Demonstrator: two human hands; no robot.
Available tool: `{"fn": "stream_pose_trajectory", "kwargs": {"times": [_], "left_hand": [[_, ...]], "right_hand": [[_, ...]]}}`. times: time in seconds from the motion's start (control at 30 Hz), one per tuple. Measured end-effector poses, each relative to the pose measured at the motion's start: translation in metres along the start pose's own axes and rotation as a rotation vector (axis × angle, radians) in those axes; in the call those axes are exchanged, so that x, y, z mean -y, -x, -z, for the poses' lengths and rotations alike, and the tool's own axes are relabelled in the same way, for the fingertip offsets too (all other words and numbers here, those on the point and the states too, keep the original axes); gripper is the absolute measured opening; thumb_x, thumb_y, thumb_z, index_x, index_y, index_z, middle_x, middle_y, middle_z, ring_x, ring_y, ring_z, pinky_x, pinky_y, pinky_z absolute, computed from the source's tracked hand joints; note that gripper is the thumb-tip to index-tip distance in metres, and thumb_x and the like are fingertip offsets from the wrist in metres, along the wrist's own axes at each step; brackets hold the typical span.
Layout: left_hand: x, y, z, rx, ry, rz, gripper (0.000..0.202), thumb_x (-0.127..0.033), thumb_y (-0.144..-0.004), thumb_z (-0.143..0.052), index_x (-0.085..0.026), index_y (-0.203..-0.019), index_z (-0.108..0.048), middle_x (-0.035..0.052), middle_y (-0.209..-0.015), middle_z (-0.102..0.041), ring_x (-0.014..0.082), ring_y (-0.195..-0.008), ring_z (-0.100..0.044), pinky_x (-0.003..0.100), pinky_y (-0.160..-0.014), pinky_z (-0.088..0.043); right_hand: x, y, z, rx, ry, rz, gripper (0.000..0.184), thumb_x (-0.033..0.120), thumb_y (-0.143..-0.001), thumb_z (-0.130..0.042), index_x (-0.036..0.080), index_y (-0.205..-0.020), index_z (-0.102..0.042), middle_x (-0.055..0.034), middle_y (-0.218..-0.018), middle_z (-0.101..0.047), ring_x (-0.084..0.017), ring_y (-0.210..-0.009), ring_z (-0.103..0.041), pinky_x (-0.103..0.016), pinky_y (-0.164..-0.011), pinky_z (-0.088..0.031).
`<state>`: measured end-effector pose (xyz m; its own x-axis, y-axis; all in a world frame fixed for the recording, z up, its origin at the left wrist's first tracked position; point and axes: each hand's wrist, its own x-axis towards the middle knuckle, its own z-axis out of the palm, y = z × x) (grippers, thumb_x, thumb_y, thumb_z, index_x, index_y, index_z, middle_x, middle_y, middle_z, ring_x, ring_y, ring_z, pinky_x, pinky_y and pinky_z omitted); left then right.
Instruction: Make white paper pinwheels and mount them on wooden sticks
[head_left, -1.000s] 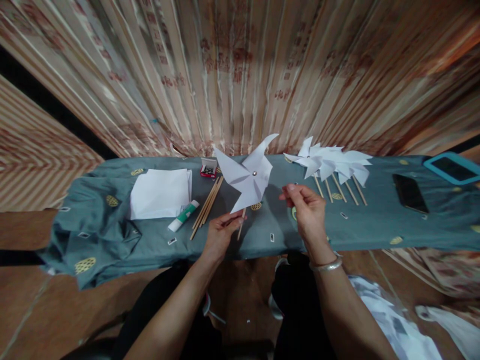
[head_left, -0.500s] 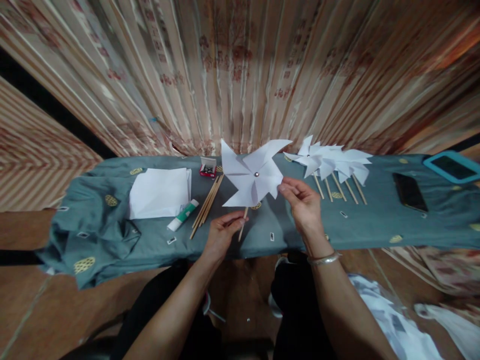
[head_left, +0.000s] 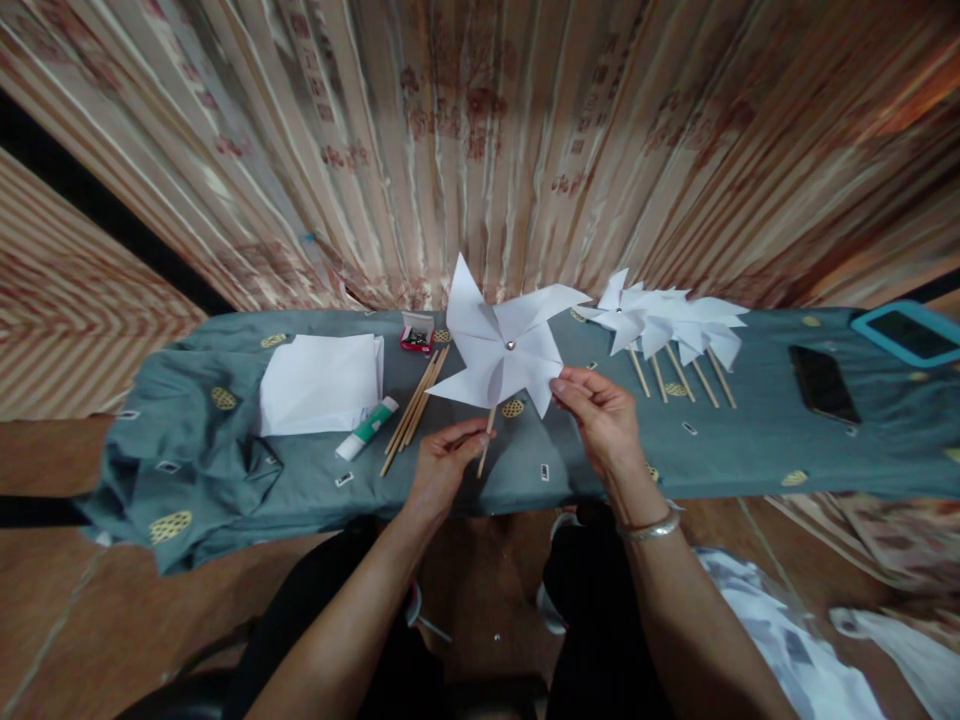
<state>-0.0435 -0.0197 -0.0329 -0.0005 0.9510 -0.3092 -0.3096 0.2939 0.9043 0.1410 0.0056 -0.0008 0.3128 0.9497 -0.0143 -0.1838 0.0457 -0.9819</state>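
A white paper pinwheel (head_left: 480, 345) with a silver pin at its centre is held up over the cloth-covered table (head_left: 600, 470). My left hand (head_left: 444, 462) pinches its wooden stick below the blades. At the pinwheel's lower right, my right hand (head_left: 600, 410) has thumb and fingers closed on the edge of a blade. Left of the pinwheel lie several loose wooden sticks (head_left: 414, 412) and a green and white glue stick (head_left: 367, 428). A small red box (head_left: 416, 333) of pins stands open behind them.
A stack of white paper (head_left: 322, 385) lies on the left. Several finished pinwheels (head_left: 675, 320) overlap at the back right. Beyond them are a dark phone (head_left: 823, 384) and a blue-framed device (head_left: 911, 333). A pleated curtain (head_left: 465, 150) hangs behind the table.
The pinwheel's blades have turned clockwise about the pin. My right hand has moved slightly down and left with a blade's edge, while my left hand stays on the stick.
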Motion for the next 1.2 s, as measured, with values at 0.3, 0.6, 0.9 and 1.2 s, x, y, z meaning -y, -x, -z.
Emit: {"fn": "stream_pose_trajectory", "kwargs": {"times": [0.3, 0.6, 0.9, 1.2], "left_hand": [[0.001, 0.0, 0.0, 0.0, 0.019, -0.009, 0.029, -0.034, -0.054, -0.084, -0.02, -0.079, -0.079, 0.0054, -0.079, -0.078, 0.0213, -0.079, -0.071, 0.034, -0.081, -0.053], [0.002, 0.0, -0.001, 0.015, 0.018, -0.017, 0.026, -0.032, -0.055, -0.083, -0.021, -0.079, -0.079, 0.0041, -0.079, -0.078, 0.0192, -0.078, -0.069, 0.032, -0.081, -0.051], [0.004, -0.001, -0.002, 0.023, 0.039, 0.003, 0.027, -0.029, -0.054, -0.083, -0.021, -0.079, -0.08, 0.0026, -0.077, -0.078, 0.017, -0.072, -0.067, 0.029, -0.075, -0.051], [0.004, 0.0, -0.001, 0.062, 0.014, -0.02, 0.029, -0.035, -0.057, -0.084, -0.019, -0.081, -0.08, 0.0057, -0.085, -0.079, 0.0211, -0.081, -0.07, 0.034, -0.086, -0.051]], "right_hand": [[0.0, 0.012, -0.01, 0.08, -0.02, -0.066, 0.026, 0.039, -0.057, -0.087, 0.023, -0.074, -0.076, 0.0019, -0.063, -0.071, -0.012, -0.057, -0.059, -0.025, -0.058, -0.048], [0.005, 0.019, -0.018, 0.127, -0.092, -0.165, 0.03, 0.04, -0.05, -0.092, 0.023, -0.067, -0.075, 0.0049, -0.057, -0.066, -0.008, -0.052, -0.055, -0.02, -0.054, -0.044], [0.003, 0.022, -0.027, 0.188, -0.068, -0.136, 0.034, 0.046, -0.053, -0.089, 0.022, -0.059, -0.066, 0.0048, -0.056, -0.064, -0.01, -0.051, -0.055, -0.024, -0.056, -0.048], [-0.002, 0.023, -0.029, 0.206, 0.028, -0.064, 0.035, 0.053, -0.057, -0.085, 0.023, -0.071, -0.073, 0.0011, -0.067, -0.073, -0.014, -0.059, -0.063, -0.028, -0.061, -0.053]]}}
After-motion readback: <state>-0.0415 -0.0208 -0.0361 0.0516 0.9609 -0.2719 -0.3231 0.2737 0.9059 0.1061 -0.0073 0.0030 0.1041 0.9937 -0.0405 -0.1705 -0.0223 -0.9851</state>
